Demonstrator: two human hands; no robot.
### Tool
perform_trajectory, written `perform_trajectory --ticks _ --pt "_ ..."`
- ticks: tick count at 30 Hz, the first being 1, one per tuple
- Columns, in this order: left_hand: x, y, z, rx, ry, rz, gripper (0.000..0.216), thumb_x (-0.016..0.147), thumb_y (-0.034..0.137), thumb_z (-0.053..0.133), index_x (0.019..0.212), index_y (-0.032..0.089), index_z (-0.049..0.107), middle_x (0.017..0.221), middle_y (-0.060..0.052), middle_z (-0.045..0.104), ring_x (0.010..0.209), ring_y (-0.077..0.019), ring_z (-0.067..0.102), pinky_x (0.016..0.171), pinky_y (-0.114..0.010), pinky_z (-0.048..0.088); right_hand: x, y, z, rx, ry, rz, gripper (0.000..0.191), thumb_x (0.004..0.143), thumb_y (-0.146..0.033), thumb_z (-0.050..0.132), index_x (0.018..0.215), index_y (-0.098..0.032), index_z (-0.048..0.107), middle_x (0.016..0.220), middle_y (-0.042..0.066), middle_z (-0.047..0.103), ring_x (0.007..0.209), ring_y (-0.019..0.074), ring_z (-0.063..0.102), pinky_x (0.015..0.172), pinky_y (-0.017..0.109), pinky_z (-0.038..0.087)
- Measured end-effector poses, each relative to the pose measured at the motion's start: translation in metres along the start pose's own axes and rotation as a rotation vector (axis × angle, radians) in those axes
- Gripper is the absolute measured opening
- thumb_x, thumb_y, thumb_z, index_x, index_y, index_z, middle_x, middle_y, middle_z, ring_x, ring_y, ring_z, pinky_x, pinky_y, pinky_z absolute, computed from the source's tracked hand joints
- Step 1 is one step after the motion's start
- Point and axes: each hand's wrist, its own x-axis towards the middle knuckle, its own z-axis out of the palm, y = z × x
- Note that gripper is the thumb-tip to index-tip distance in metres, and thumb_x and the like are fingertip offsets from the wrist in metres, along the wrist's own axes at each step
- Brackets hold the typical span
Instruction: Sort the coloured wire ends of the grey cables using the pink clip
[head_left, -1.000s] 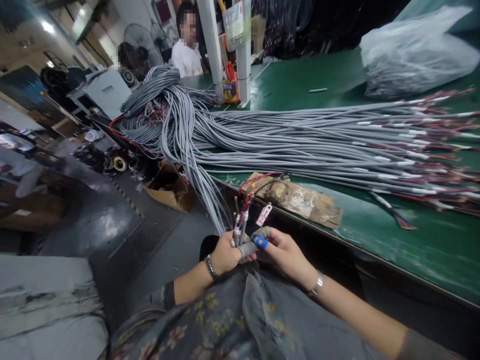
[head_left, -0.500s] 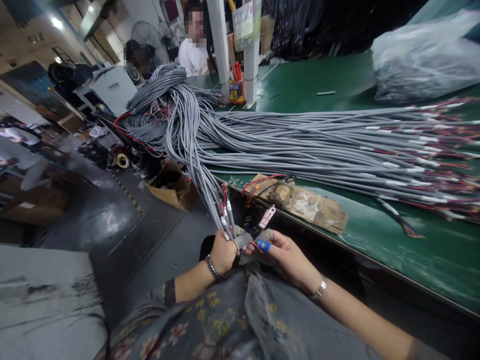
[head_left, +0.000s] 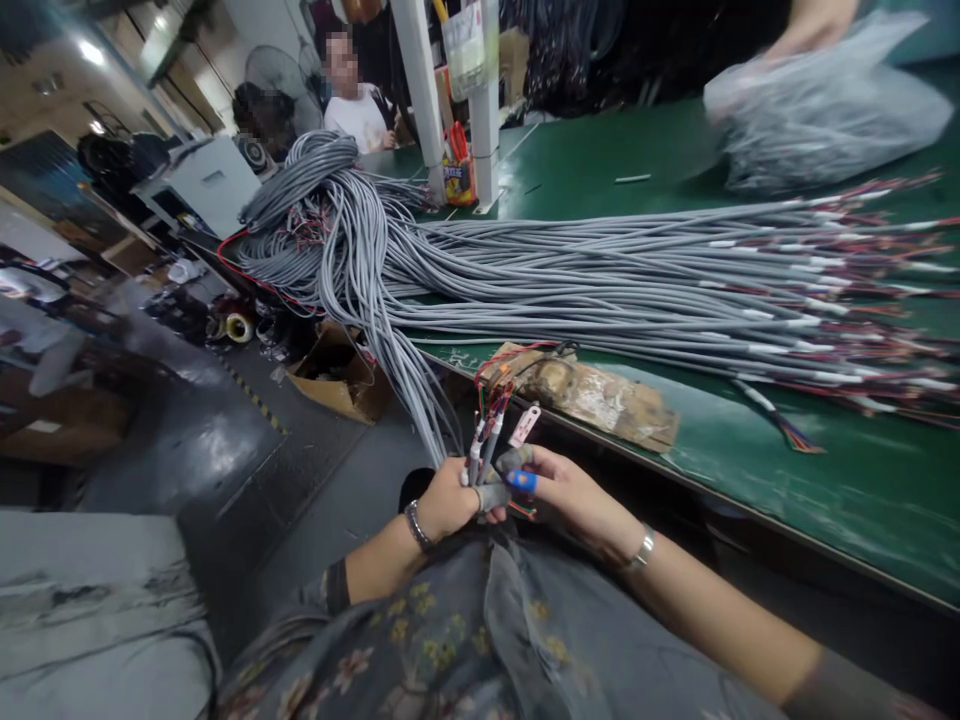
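Note:
My left hand (head_left: 448, 500) is closed around the ends of a few grey cables (head_left: 409, 385) that hang off the table edge, their stripped coloured wire ends (head_left: 491, 400) sticking up above my fist. My right hand (head_left: 568, 492) sits just to the right, its fingers pinched on thin coloured wires at those ends; blue tape and a grey cot cover its fingertips. A small pink tag (head_left: 524, 425) dangles above my right fingers. Both hands are over my lap.
A large bundle of grey cables (head_left: 600, 280) lies across the green table (head_left: 862, 480). A taped cardboard pad (head_left: 600, 395) is at the table edge. A plastic bag (head_left: 817, 110) is touched by another person's hand (head_left: 814, 22). Another person (head_left: 352, 95) sits at the far end. A cardboard box (head_left: 337, 375) is on the floor.
The cable ends in my left hand tilted left, then came back upright. Another person's hand has come in at the top right onto the plastic bag.

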Motion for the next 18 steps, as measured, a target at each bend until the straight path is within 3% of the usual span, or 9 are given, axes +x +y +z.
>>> perform_trajectory --ticks 11,15,18 --pt "-0.001 -0.004 0.002 0.001 0.095 0.07 0.035 0.055 0.044 0.077 0.054 0.015 0.058 0.048 -0.002 0.06 0.044 -0.0109 0.053 0.048 -0.023 0.046 -0.002 0.007 0.007 0.04 0.097 0.018 0.042 0.052 -0.05 0.082 0.064 -0.018 0.058 0.054 -0.002 0.062 0.051 0.012 0.053 0.053 0.026 0.039" --pt "-0.002 0.001 0.004 0.017 0.009 0.031 0.034 0.053 0.042 0.079 0.053 0.015 0.058 0.046 -0.001 0.058 0.042 -0.0107 0.051 0.046 -0.023 0.045 0.001 0.011 0.01 0.08 0.09 0.02 0.038 0.055 -0.047 0.082 0.065 -0.019 0.058 0.051 -0.002 0.06 0.048 0.0136 0.054 0.051 0.027 0.037" --pt "-0.004 0.002 0.003 0.036 -0.031 0.0 0.034 0.052 0.041 0.079 0.051 0.015 0.057 0.045 -0.001 0.057 0.042 -0.0107 0.051 0.046 -0.024 0.045 0.007 0.014 0.005 0.14 0.255 -0.038 0.037 0.053 -0.045 0.083 0.061 -0.02 0.057 0.049 -0.005 0.054 0.045 0.0103 0.046 0.048 0.025 0.035"
